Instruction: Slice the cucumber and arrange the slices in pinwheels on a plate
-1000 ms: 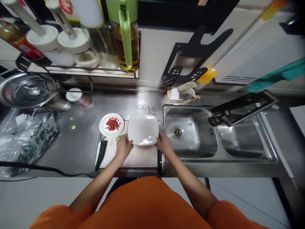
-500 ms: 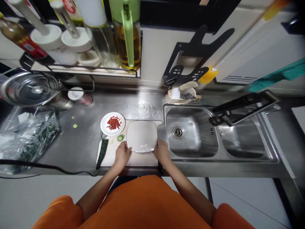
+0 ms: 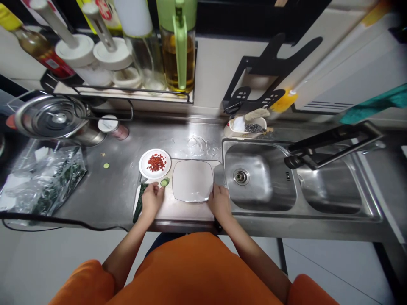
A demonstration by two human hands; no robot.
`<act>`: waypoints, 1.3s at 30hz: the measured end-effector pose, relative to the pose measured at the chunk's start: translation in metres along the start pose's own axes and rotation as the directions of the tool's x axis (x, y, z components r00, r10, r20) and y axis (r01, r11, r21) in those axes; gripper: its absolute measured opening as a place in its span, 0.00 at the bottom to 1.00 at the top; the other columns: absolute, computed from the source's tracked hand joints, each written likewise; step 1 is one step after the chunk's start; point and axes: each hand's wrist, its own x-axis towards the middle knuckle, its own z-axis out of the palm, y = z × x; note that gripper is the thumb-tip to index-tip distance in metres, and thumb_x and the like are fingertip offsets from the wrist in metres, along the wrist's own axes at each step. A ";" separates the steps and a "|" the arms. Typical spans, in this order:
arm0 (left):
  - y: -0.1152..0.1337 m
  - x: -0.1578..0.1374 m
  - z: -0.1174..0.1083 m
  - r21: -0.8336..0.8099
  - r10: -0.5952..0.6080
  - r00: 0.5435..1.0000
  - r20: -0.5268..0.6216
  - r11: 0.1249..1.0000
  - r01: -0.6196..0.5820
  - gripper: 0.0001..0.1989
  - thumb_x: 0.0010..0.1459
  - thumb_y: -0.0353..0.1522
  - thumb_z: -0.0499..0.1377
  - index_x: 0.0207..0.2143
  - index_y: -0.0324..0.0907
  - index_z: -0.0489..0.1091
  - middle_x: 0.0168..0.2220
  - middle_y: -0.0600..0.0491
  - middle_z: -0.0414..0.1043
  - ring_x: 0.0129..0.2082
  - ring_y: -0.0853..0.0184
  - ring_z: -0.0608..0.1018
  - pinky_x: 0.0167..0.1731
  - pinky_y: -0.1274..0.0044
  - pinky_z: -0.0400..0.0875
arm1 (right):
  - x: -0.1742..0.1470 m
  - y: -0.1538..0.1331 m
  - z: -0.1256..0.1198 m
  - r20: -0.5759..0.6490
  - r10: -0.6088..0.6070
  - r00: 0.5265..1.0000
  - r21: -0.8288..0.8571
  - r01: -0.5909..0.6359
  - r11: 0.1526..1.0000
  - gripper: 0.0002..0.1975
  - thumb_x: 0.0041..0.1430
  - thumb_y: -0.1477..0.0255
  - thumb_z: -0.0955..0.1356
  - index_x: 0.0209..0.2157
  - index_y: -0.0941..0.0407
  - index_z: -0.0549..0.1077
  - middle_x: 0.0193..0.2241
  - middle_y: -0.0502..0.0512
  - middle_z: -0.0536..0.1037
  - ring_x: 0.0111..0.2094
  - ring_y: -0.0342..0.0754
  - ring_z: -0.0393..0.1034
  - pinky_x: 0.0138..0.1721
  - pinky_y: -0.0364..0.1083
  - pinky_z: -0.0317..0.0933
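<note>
A white squarish plate (image 3: 192,181) lies on the light cutting board (image 3: 190,213). My right hand (image 3: 220,203) has its fingers closed at the plate's lower right edge. Beside that hand, a knife blade (image 3: 219,174) lies along the board's right side. My left hand (image 3: 151,200) is over the board's left part, thumb and fingers slightly apart, close to a few cucumber slices (image 3: 165,182); whether it touches them is unclear. Partly behind that hand lies a dark green cucumber piece (image 3: 138,205). A round white plate (image 3: 143,167) with chopped red pieces (image 3: 156,162) sits at the board's upper left corner.
A double steel sink (image 3: 254,205) with a black faucet (image 3: 330,142) is at the right. Far left are a plastic bag of greens (image 3: 59,182) and a lidded pot (image 3: 57,118). Bottles and seasoning jars (image 3: 76,51) stand on a rack above. A black cable (image 3: 79,222) crosses the counter's front edge.
My left hand has left the squarish plate's lower left edge and moved left, to the cucumber slices. My right hand stays at the plate's right edge. The view has shifted slightly.
</note>
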 end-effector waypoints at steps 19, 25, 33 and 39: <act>-0.002 0.019 0.004 -0.054 -0.081 0.997 -0.007 0.995 0.080 0.08 0.51 0.37 0.56 0.28 0.43 0.69 0.28 0.53 0.75 0.29 0.66 0.75 0.34 0.76 0.64 | -0.007 -0.008 0.003 -0.032 -0.098 0.995 0.056 0.100 0.993 0.19 0.58 0.77 0.61 0.51 0.61 0.69 0.40 0.63 0.70 0.45 0.54 0.58 0.47 0.49 0.56; 0.001 0.015 -0.002 -0.135 -0.093 0.996 0.010 0.986 0.094 0.10 0.49 0.40 0.58 0.26 0.43 0.70 0.27 0.55 0.73 0.27 0.68 0.72 0.33 0.77 0.64 | -0.007 -0.008 0.000 -0.055 -0.115 0.992 0.089 0.119 0.989 0.19 0.58 0.76 0.60 0.51 0.60 0.69 0.41 0.62 0.70 0.45 0.54 0.59 0.47 0.50 0.56; 0.037 0.009 -0.014 -0.556 0.009 0.930 0.367 0.804 0.211 0.16 0.45 0.44 0.62 0.27 0.40 0.67 0.22 0.57 0.68 0.22 0.72 0.69 0.25 0.80 0.62 | 0.014 -0.024 -0.002 -0.086 -0.276 0.957 0.391 0.287 0.875 0.18 0.57 0.77 0.60 0.47 0.59 0.73 0.38 0.61 0.74 0.43 0.51 0.64 0.49 0.52 0.56; 0.066 0.017 -0.005 -0.585 0.159 0.786 0.597 0.757 0.292 0.14 0.44 0.41 0.63 0.27 0.40 0.67 0.26 0.54 0.72 0.24 0.72 0.71 0.24 0.80 0.61 | 0.043 -0.049 -0.019 0.088 -0.326 0.941 0.721 0.166 0.673 0.13 0.56 0.71 0.63 0.41 0.54 0.76 0.38 0.53 0.77 0.40 0.47 0.68 0.43 0.47 0.59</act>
